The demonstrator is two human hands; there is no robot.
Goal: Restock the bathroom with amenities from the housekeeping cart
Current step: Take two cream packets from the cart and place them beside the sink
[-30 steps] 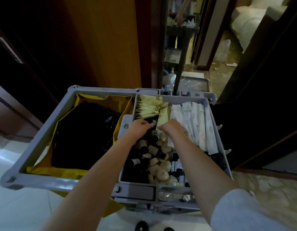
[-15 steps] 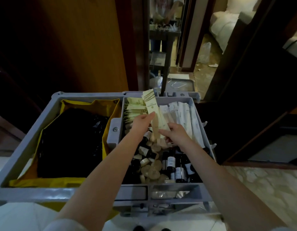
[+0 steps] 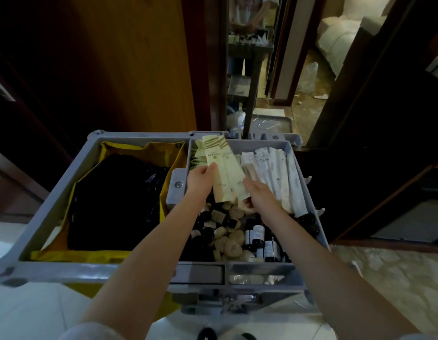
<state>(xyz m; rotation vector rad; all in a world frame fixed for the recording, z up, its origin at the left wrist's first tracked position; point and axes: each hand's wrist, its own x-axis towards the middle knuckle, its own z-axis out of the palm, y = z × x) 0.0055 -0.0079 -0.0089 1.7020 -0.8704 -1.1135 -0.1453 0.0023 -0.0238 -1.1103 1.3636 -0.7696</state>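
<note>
Both hands are over the right bin of the cart (image 3: pixel 129 268). The left hand (image 3: pixel 200 180) is pinching the cream packets (image 3: pixel 221 173) about halfway up, thumb on the front and fingers behind, so they stick up and away past the fingertips and hang a bit below the palm too. I can count two packets for sure fanned side by side, and there might be another tucked behind, can't tell. The right hand (image 3: pixel 258 192) is just right of them, touching the lower edge of the right-hand packet with fingers loosely curled; whether it's really clamped on it or only steadying it I can't tell. Beyond the left hand's fingertips there's a stack of more cream packets (image 3: pixel 197 157) lying flat, too bunched to count. Right of the right hand lie white sachets (image 3: pixel 277 173), roughly six or seven in a row. Below both wrists is a jumble of dark bottles (image 3: pixel 258 235) and round soaps (image 3: pixel 234 246), too many to count. Left of the left hand is a black bag (image 3: pixel 115 202) in a yellow liner (image 3: pixel 164 148).
</note>
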